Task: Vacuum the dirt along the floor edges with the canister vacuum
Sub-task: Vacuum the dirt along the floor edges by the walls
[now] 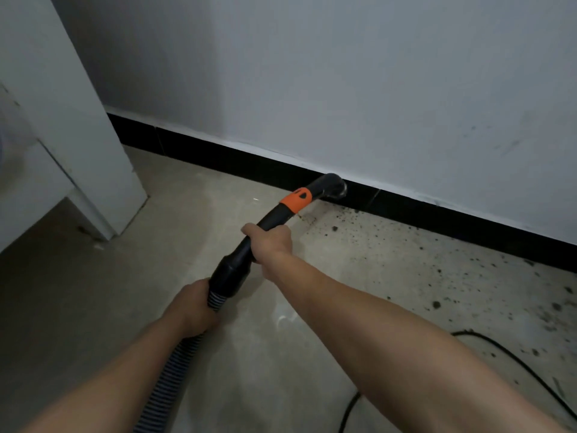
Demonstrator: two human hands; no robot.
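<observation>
Two hands are steering a vacuum wand along the skirting.

At the far left a white cabinet [62, 135] is being cut off by the frame edge, its front blurred. The ribbed hose [170, 379] is running up from the bottom edge, so its far end is hidden. The left hand [193, 307] is gripping the hose just below the black cuff [231, 273]. Just ahead, the right hand [270, 242] is wrapping its fingers round the curved black wand [274, 218], below the orange collar [296, 200]. The nozzle [332, 184] is sitting beyond both hands against the black skirting [218, 157]; its mouth is blurred, so contact is unclear. Dark dirt [437, 276] is lying scattered on the floor [203, 214] to the nozzle's right. A black cable [515, 360] is leaving at the bottom and right edges.
</observation>
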